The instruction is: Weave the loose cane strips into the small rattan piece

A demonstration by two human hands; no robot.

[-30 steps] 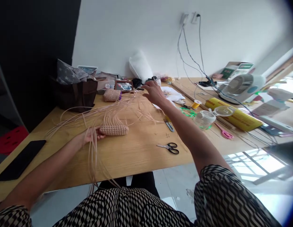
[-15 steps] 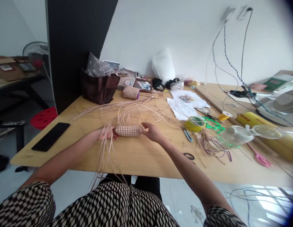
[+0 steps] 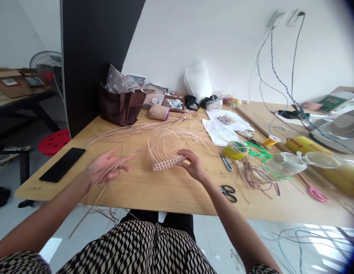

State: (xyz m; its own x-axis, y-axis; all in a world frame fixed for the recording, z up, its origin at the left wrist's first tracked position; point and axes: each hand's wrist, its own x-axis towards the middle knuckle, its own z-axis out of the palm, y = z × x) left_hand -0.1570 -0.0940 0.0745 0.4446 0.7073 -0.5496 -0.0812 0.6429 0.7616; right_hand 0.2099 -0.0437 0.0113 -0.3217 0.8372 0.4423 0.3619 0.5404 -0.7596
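Note:
A small woven piece, pale pink with a braided surface, tilts above the table with its right end raised. My right hand pinches that end between thumb and fingers. From its upper edge, long thin weaving strands curl up and back. Off to the left, my left hand is apart from the piece, blurred by motion, its fingers stretched out. Loose strands run across that hand, and others hang over the table's front edge.
A black phone lies at left. Behind are a brown bag and a second woven piece. Black-handled scissors, blue snips, yellow tape, pink scissors and a plastic jar are on the right.
My left hand has let go of the woven piece's left end and moved left, with strands swept along. My right hand has shifted slightly right, and the piece now tilts.

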